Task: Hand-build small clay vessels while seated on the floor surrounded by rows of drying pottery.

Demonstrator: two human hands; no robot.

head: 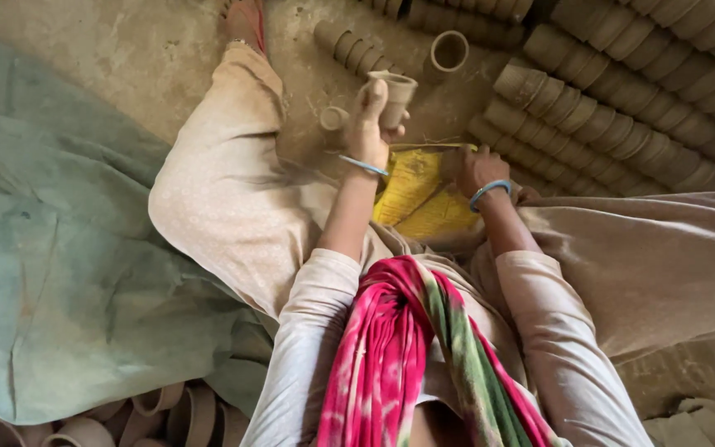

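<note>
Broadly spread at the left: a dusty green tarp (51, 248) over the earthen floor (151, 58), perhaps to keep clay dust off whatever lies beneath, though nothing under it visible. Filling the upper right: long nested rows of unfired clay cups (622, 108), laid on their sides, each mouth tucked into the next, seemingly to save room and keep the rows steady. More cups (159, 414) heaped at the lower left, partly under the tarp's edge. Stretched across the middle: pale trousered legs, one knee out to the left, a pink and green scarf (407, 356) hanging down the chest. Between the knees, on the lap: a yellow cloth (415, 199), crumpled, placed just below both hands as if to catch scrapings or protect the clothing. Raised above it: left hand (367, 124), blue bangle at the wrist, fingers (371, 95) closed around a single clay cup (396, 91), thumb side up, cup tilted with its rim toward the upper right, held clear of the lap, probably for a look at its surface. Lower and to the right: right hand (472, 168), also bangled, resting on the yellow cloth's edge, fingers curled under and mostly hidden; pinching something or merely pressed together, cannot tell. Smallest: a lone cup (333, 118) on the floor just beside the left hand, and one upright cup (449, 51), mouth open to the camera, apart from the rows.
</note>
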